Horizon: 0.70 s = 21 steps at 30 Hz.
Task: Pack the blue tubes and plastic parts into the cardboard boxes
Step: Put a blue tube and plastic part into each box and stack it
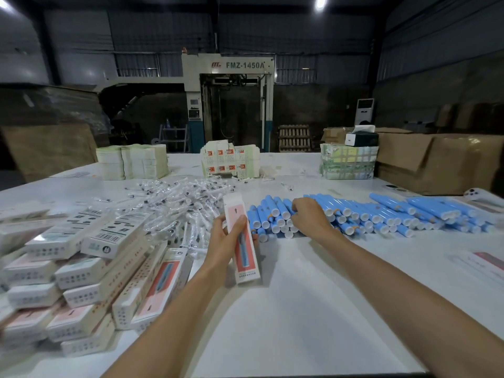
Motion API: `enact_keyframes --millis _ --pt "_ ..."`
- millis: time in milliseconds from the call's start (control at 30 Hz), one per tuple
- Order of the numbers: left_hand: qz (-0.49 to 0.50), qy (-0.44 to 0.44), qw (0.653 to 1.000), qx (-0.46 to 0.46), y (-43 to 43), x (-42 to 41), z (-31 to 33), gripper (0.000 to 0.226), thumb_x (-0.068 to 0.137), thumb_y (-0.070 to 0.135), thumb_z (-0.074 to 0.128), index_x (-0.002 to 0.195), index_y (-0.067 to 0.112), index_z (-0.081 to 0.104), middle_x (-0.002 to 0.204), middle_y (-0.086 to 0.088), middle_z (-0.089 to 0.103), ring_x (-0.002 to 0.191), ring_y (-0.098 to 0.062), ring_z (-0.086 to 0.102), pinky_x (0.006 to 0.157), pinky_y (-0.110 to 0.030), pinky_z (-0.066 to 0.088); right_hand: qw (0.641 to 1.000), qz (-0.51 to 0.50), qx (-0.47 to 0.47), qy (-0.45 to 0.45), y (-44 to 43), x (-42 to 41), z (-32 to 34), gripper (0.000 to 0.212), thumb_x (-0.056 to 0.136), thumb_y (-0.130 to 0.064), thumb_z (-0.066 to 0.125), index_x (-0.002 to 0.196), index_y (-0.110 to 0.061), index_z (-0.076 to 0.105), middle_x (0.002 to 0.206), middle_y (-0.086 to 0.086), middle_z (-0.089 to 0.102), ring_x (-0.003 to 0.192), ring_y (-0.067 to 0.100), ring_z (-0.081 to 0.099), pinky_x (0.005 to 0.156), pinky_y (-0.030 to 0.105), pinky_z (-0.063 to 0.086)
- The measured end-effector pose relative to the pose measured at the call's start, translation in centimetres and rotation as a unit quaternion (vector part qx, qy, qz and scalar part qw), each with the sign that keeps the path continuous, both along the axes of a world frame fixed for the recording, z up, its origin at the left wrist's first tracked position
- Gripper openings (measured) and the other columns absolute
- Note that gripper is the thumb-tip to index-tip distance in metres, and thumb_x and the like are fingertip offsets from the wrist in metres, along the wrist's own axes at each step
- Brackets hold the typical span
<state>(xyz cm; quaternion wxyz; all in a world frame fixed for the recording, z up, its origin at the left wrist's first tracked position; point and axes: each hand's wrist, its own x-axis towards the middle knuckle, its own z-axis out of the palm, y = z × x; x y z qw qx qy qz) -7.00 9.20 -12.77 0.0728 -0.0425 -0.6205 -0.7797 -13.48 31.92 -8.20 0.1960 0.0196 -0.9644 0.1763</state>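
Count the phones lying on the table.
2. The first phone lies flat behind the blue tubes, near the brown cartons. The second phone lies at the right edge of the table. Others may be hidden under piles.

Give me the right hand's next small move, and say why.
Probably lift one tube out of the blue tubes and carry it to the cardboard box. The right hand lies on the pile, fingers curled over the caps, though a firm grip is not clear. The left hand grips the box with its top flap open.
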Motion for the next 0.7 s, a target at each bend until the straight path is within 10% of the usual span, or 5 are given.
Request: enact_keyframes --millis 233,467,700 --pt "-0.043 0.005 0.999 -0.017 0.5 0.4 0.1 0.028 0.106 0.027 0.067 0.130 0.032 0.054 0.099 0.000 0.081 0.080 -0.014 0.080 0.066 -0.026 0.061 0.998 -0.033 0.053 -0.014 -0.8 0.8 -0.1 0.024 0.091 0.012 0.050 0.103 -0.007 0.042 0.103 0.018 0.059 0.075 0.029 0.046 0.049 0.032 0.024" --pt "-0.040 0.052 0.996 -0.060 0.1 0.9 0.6 0.051 0.080 0.042 0.088 0.125 0.042 0.066 0.112 0.006 0.082 0.104 -0.018 0.078 0.089 -0.038 0.064 0.986 -0.046 -0.160 0.010 0.2 1.8 -0.5 0.059 0.091 -0.004 0.065 0.139 -0.010 0.031 0.083 0.009 0.059 0.066 0.025 0.057 0.055 0.037 0.044" --pt "-0.041 0.099 0.990 -0.094 0.6 1.6 1.1 0.069 0.074 0.048 0.089 0.138 0.033 0.067 0.111 0.011 0.082 0.101 -0.008 0.078 0.074 -0.019 0.061 0.795 0.220 -0.554 0.108 -0.5 6.3 3.7 0.106 0.090 -0.007 0.078 0.155 -0.055 0.009 0.124 0.008 0.065 0.102 0.023 0.076 0.082 0.038 0.063"
